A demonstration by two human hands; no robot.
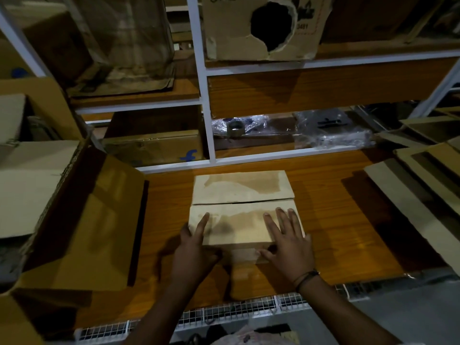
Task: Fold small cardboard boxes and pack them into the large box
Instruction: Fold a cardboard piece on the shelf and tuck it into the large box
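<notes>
Facing one white shelf rack [202, 95] behind one wooden table [336, 220], with one large box [104, 220] open-flapped at left, one stack of flat cardboard [410, 195] crowding the right edge, and one torn box [224, 33] up on a shelf. Pressing on one small cardboard box [239, 210] at table centre, two top flaps closed. Using two hands: left hand [196, 242] at the near-left corner, one finger straight on top, thumb on the front; right hand [286, 240] flat on the near flap, fingers straight, slightly apart.
</notes>
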